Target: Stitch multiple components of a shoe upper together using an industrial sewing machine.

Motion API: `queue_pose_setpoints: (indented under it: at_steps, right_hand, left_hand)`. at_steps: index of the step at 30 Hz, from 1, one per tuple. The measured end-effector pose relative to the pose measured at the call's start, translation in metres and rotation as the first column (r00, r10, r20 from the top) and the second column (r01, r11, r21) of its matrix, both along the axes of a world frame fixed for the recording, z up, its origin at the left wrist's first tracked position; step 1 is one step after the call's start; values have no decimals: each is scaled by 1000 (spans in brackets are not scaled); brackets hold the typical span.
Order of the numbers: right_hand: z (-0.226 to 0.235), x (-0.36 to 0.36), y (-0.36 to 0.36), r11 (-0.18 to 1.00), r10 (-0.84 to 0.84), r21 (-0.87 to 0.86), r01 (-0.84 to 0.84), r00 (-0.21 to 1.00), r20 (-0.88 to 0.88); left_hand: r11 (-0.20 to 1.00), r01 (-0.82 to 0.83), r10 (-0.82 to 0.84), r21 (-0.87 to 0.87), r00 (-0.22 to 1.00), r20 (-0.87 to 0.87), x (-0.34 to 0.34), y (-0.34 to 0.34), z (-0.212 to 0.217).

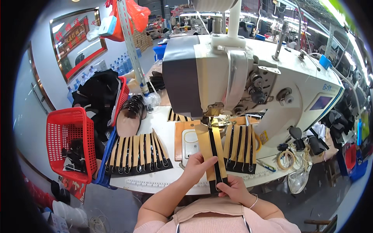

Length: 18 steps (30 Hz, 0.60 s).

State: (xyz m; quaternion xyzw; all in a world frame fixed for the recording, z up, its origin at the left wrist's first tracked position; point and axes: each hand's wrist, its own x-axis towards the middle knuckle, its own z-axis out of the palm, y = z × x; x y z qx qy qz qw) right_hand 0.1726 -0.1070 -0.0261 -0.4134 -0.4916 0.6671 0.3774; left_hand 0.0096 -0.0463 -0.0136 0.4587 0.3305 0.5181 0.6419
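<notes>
A tan strip with a black band down its middle [213, 145] runs from under the needle area of a white sewing machine [217, 112] toward my body. My left hand [197, 167] grips the strip's left side midway, its thumb lying across the top. At the near end, my right hand [234, 189] pinches the black tip between thumb and fingers. Fingers of both hands are partly hidden by the strip. On the right of it lies a row of similar tan and black strips [239, 149]. Another fanned row of such strips [138, 153] rests to the left.
A red basket [89, 139] with black pieces stands left, beside a heap of black material [97, 93]. Dark curved pieces [131, 116] lie behind the left row. A ruler scale [155, 183] runs along the table's front edge. Tape rolls [286, 159] sit right, near a cutter [267, 166].
</notes>
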Motion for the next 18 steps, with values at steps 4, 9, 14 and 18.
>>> queue_pose_setpoints:
  at_steps: [4, 9, 14, 18]
  right_hand:
    - [-10, -2, 10, 998, 56, -11, -56, 998, -6]
    - [-11, -6, 26, 998, -14, 55, 16, 999, -36]
    - [-7, -8, 32, 996, 13, 89, -10, 999, -39]
    - [-7, -12, 42, 991, -1, 132, 8, 998, -56]
  left_hand:
    - [1000, -14, 15, -25, 999, 31, -1, 8, -14]
    - [998, -47, 47, -52, 999, -2, -2, 28, -17]
    - [998, -55, 55, -1, 998, -30, -3, 34, -9]
    - [998, -55, 57, 26, 995, -79, -6, 43, 0]
